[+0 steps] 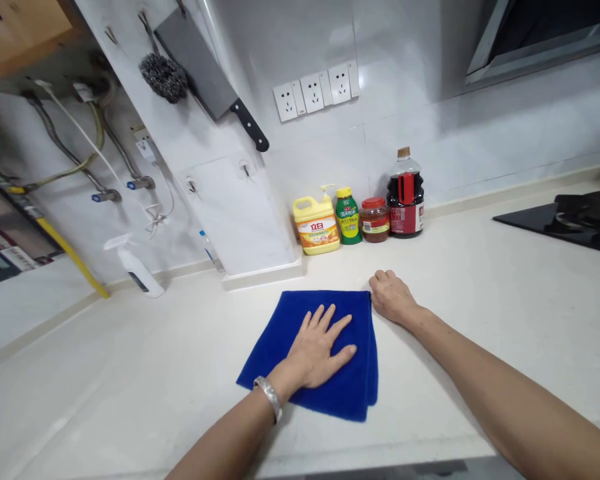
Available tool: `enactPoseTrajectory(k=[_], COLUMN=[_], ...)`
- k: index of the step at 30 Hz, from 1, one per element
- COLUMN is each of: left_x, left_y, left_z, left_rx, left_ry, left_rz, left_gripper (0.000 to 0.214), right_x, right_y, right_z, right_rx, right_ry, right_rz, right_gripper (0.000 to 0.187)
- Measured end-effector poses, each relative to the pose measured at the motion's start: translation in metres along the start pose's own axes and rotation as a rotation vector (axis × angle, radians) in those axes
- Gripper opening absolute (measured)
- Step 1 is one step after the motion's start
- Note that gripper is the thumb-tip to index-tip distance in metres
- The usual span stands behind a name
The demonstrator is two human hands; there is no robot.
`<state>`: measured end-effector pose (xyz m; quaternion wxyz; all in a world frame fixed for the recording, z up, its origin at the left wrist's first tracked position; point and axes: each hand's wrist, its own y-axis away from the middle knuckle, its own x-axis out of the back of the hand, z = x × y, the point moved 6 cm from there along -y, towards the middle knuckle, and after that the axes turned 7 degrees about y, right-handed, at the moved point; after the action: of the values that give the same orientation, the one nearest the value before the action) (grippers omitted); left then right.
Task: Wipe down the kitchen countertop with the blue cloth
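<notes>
A dark blue cloth (280,347) lies folded on the white countertop, with a second layer showing along its right edge. Flat on top of it rests my left hand (317,350), fingers spread, a silver bracelet on the wrist. My right hand (393,297) is closed at the far right corner of the cloth and appears to pinch it; the fingertips are partly hidden.
By the wall stand a yellow detergent jug (316,225), a green bottle (349,217), a red-lidded jar (375,221) and a dark sauce bottle (406,200). A cleaver (200,67) and steel scrubber (163,77) hang above. A white spray bottle (141,273) is left, a black stove (575,220) right.
</notes>
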<state>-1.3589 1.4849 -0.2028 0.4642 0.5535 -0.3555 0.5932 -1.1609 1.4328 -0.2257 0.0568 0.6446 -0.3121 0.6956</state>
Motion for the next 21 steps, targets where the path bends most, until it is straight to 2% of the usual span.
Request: enactPoseTrajectory(k=[6,11,16,19,21], left_x=[0.016,0.034,0.054,0.068,0.076], left_y=[-0.036,-0.039,-0.008,0.028,0.055], left_z=[-0.046,-0.107,-0.195,-0.248,-0.274], left_rx=[0.006,0.157,0.363,0.54,0.653], left_ry=[0.015,-0.025,-0.063,-0.1,-0.122], left_rz=[0.052,0.103,0.183,0.229,0.25], left_gripper=[0.064,0.064,0.065,0.067,0.068], right_x=[-0.005,-0.007,-0.009,-0.01,-0.01], right_y=[-0.001,0.0,-0.001,-0.001,-0.001], right_z=[0.008,0.014,0.015,0.015,0.015], right_rx=[0.0,-0.018,-0.019,-0.02,-0.012], right_ry=[-0.026,-0.107,-0.119,-0.117,-0.113], right_rz=[0.013,0.002,0.015,0.032,0.041], right_gripper=[0.028,0.031,0.03,0.03,0.03])
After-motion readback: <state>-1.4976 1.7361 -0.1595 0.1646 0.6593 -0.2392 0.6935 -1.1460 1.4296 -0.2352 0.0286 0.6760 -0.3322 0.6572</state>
